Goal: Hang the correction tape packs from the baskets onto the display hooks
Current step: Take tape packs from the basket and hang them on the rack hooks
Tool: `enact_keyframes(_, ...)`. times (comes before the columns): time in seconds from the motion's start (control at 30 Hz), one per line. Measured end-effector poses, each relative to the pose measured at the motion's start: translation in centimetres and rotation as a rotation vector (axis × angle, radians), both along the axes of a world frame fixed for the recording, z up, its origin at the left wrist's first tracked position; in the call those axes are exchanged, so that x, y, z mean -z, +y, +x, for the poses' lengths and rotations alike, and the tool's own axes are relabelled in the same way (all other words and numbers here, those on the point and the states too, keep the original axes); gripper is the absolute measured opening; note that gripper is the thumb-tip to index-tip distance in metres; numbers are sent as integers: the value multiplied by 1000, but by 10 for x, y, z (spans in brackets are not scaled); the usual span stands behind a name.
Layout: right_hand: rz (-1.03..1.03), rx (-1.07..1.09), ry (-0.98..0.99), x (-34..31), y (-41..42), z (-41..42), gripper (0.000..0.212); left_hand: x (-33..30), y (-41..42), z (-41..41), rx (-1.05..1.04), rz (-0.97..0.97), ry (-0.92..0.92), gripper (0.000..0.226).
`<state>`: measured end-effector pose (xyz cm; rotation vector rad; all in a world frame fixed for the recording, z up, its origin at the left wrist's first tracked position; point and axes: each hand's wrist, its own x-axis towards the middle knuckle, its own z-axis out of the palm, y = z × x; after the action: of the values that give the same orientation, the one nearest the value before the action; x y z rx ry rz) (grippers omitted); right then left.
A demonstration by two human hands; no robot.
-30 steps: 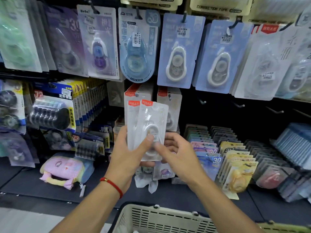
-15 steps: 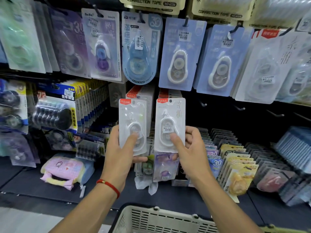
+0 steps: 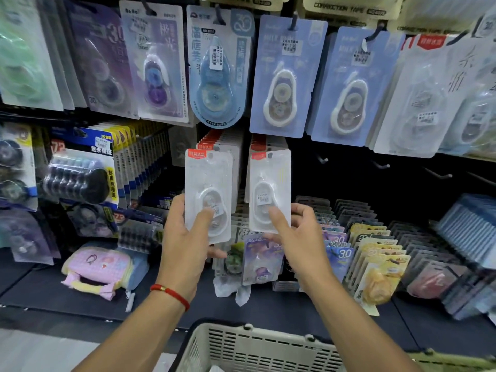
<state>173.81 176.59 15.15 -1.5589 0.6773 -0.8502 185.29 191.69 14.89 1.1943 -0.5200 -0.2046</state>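
1. Hands are raised side by side before the display, each with a white correction tape pack held upright.
2. The left hand (image 3: 188, 237) grips the left pack (image 3: 208, 194), thumb across the blister, fingers curled behind.
3. The right hand (image 3: 300, 237) pinches the right pack (image 3: 269, 189) the same way.
4. Both packs sit just in front of two rows of like packs (image 3: 222, 146) already on hooks, red tabs uppermost.
5. A beige basket (image 3: 255, 347) stands below the arms; a red cord (image 3: 171, 294) circles the left wrist.
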Motion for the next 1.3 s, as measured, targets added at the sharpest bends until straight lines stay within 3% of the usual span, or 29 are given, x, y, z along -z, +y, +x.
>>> enact_keyframes(0.07,18,-12,195,6,-5,-3,57,1,-1,-2,-13,27,-7,21)
enact_keyframes(0.13,27,-54,270,9,-5,-6,46,2,-2,-4,15,40,-9,19)
enact_keyframes(0.3,-60,-270,55,2,6,-4,22,1,-8,-14,178,100,-54,29)
enact_keyframes(0.4,-121,-228,-25,-1,13,-4,17,1,-10,-20,248,88,-49,41)
enact_keyframes(0.6,-41,-111,-162,-6,11,-4,20,7,-14,-20,276,108,-50,72)
enact_keyframes(0.9,-65,-42,-167,-12,6,-4,28,6,-20,-21,282,84,-93,65)
enact_keyframes(1.03,-449,90,322,7,-3,-9,61,12,-16,-15,144,386,-324,64)
enact_keyframes(1.17,-1122,52,473,14,-10,-1,62,16,-11,-3,-35,586,-587,74)
enact_keyframes(1.23,-1224,-41,596,12,-18,10,61,16,-15,2,-50,635,-648,77)
enact_keyframes(1.3,-1178,-45,673,10,-24,18,61,19,-19,7,-22,685,-651,79)
